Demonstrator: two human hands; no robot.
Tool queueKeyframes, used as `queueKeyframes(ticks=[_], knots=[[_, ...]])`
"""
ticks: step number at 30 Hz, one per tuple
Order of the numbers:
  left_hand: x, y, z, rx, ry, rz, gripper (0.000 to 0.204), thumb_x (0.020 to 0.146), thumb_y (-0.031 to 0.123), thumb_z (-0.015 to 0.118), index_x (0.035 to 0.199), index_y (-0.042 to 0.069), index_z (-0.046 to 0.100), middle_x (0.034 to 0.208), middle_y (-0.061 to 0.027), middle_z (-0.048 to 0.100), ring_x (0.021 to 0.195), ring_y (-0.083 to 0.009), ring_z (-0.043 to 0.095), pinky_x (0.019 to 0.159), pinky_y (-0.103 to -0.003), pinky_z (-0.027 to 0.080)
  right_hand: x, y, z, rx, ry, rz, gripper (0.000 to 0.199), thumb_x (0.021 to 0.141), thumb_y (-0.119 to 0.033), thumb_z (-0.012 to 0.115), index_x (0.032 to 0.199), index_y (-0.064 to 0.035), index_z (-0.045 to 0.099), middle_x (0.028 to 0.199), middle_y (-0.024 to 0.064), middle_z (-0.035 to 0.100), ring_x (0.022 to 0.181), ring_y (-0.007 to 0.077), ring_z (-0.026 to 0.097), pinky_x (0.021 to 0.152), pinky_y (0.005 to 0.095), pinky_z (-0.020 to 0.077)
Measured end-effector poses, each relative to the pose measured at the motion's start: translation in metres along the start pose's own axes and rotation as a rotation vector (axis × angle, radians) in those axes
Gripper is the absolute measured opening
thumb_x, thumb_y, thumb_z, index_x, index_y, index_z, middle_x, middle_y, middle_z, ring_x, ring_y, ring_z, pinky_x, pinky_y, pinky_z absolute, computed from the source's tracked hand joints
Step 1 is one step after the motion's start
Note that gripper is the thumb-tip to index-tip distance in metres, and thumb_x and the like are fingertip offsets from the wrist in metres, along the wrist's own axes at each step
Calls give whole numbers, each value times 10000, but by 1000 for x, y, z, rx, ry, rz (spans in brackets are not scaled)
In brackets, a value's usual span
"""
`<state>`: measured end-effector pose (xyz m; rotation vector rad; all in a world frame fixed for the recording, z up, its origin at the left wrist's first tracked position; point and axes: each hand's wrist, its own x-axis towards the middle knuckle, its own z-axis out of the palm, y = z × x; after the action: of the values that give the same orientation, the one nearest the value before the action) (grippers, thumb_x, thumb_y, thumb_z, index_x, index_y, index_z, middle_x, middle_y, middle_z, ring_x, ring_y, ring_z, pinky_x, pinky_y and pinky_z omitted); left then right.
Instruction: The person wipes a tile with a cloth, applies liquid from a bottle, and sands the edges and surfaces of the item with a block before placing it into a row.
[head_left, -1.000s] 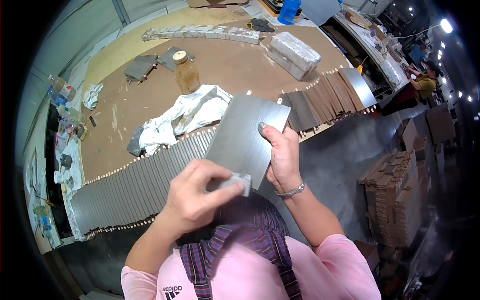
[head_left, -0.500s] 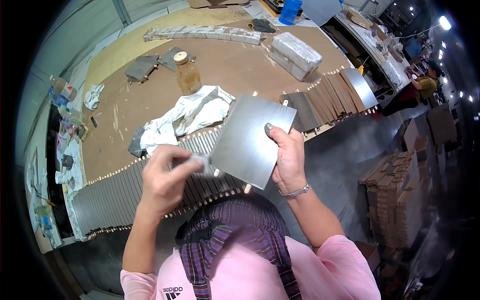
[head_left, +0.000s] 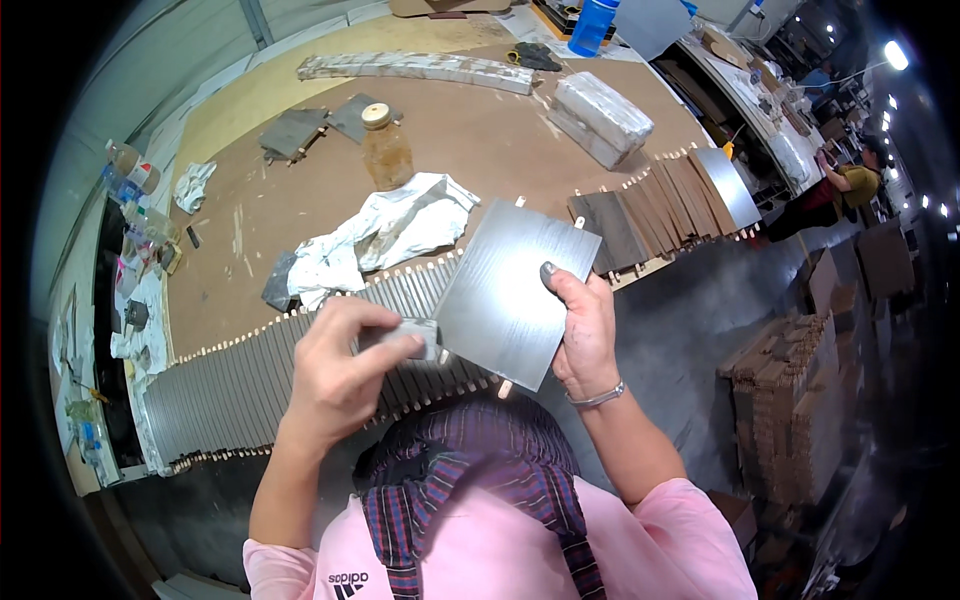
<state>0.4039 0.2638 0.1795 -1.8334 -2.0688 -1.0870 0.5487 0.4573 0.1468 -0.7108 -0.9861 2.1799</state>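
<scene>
My right hand point(head_left: 588, 335) grips a flat grey panel point(head_left: 505, 290) by its right edge, thumb on top. Small light wooden pegs stick out at the panel's corners, and its face shines under the light. Between thumb and fingers, my left hand point(head_left: 335, 370) pinches a small grey block point(head_left: 423, 336), which looks like a sanding sponge. That block sits at the panel's left edge; whether it touches cannot be made out. Below both hands, a long row of similar grey panels point(head_left: 225, 400) stands on edge along the table's near side, pegs showing at both ends.
On the brown table point(head_left: 250, 220) are a crumpled white cloth point(head_left: 420, 205), a lidded jar point(head_left: 386, 155), a wrapped block point(head_left: 603, 115) and a long wrapped bar point(head_left: 420, 70). More panels point(head_left: 660, 205) lean at the right. Stacked brown pieces point(head_left: 780, 410) stand on the floor. A person point(head_left: 855, 185) stands far right.
The whole view has shifted slightly. My left hand and the grey block were blurred by motion and now look sharp, still at the panel's left edge. My right hand keeps its grip.
</scene>
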Motion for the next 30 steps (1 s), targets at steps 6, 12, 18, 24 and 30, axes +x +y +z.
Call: queueKeyframes(ticks=[6, 12, 18, 24, 30], knots=[[-18, -26, -2, 50, 37, -165, 370, 594, -92, 673, 934, 53, 694, 955, -119, 605, 884, -266, 596, 739, -345, 499, -5, -5, -5, 34, -6, 20, 241, 901, -14, 503, 1111, 84, 564, 1044, 140, 646, 896, 205, 655, 787, 336, 539], [-37, -22, -1, -913, 264, -749, 316, 771, 10, 714, 1074, -43, 640, 1028, -79, 637, 926, -158, 617, 851, -270, 475, -2, -2, -18, 128, -9, 66, 293, 903, 7, 523, 1194, 36, 519, 1159, 121, 611, 1042, 219, 608, 926, 356, 484], [-36, -12, 13, -1345, 254, -832, 369, 854, 142, 684, 1155, -42, 576, 1041, -108, 651, 922, -191, 646, 806, -363, 560, 4, -1, -22, 89, 42, 19, 301, 947, -100, 503, 1230, 1, 516, 1201, 114, 602, 1088, 242, 592, 965, 387, 469], [-29, -1, 24, -1478, 174, -881, 370, 839, 154, 695, 1124, -56, 587, 1035, -113, 651, 917, -190, 647, 814, -344, 548, 27, 22, -56, 535, -494, 287, 389, 980, -373, 425, 1108, -29, 552, 808, 51, 446, 712, 171, 448, 661, 277, 394], [-12, 15, 33, -1169, 75, -703, 325, 818, 54, 704, 1103, -65, 602, 1054, -94, 636, 968, -156, 614, 880, -297, 495, 24, 28, -27, 730, -521, 340, 426, 979, -362, 445, 1239, -27, 480, 854, 61, 429, 778, 175, 442, 766, 310, 424]])
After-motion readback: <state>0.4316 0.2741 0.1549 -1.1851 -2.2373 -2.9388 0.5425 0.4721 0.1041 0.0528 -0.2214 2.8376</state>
